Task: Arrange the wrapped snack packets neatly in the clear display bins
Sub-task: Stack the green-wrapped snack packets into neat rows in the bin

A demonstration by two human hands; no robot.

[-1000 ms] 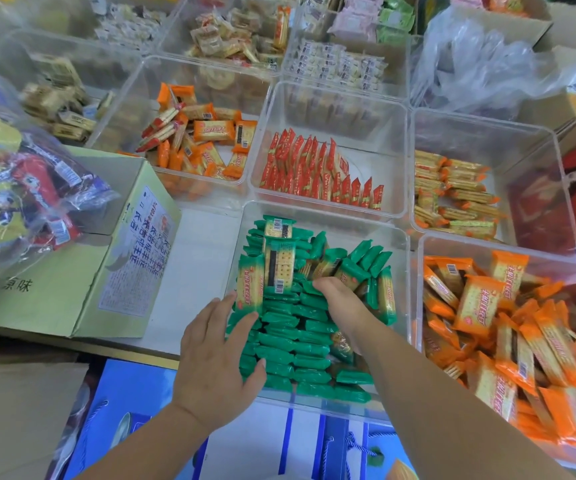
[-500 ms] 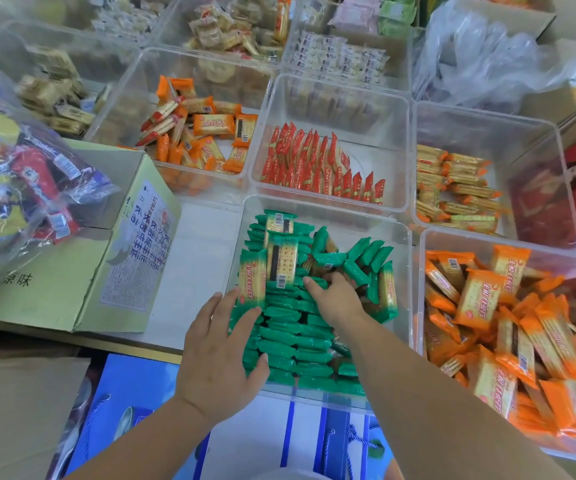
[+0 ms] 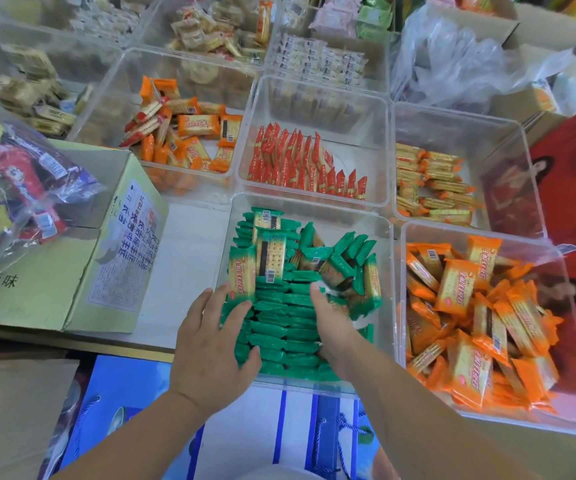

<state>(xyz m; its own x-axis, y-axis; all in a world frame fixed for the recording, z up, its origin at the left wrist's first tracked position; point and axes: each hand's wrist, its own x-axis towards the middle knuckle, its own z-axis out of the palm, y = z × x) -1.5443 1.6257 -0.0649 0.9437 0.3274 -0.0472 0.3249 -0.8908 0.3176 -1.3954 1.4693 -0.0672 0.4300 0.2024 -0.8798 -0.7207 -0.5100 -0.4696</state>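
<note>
Okay so, the left hand [image 3: 213,344] lies flat, fingers spread, against the left side of the row of green packets [image 3: 279,317]. The right hand [image 3: 331,320] has its fingers stretched out along the right side of the same row. The two hands are apart with the stack squeezed between them, and neither one is gripping a packet as far as I can see. That row runs from the near wall of the clear bin [image 3: 392,271] toward the middle and looks pretty tidy, packets lined up edge to edge. My guess is this bin is maybe half done. Just past the fingertips a few packets stand up on end, and the loose green packets [image 3: 342,261] on the far right side are tumbled every which way, so those need lining up. Going outward, the red packets [image 3: 300,164] in the bin just beyond are already in a neat upright row, so I'd call that one finished. The near right bin of orange packets [image 3: 470,306] is a total heap, untouched by the look of it. The yellow packets [image 3: 428,181] beyond it are stacked roughly, and the far orange packets [image 3: 189,133] on the left are jumbled too. A cardboard box [image 3: 37,271] sits on the left. Plenty left, I reckon.
</note>
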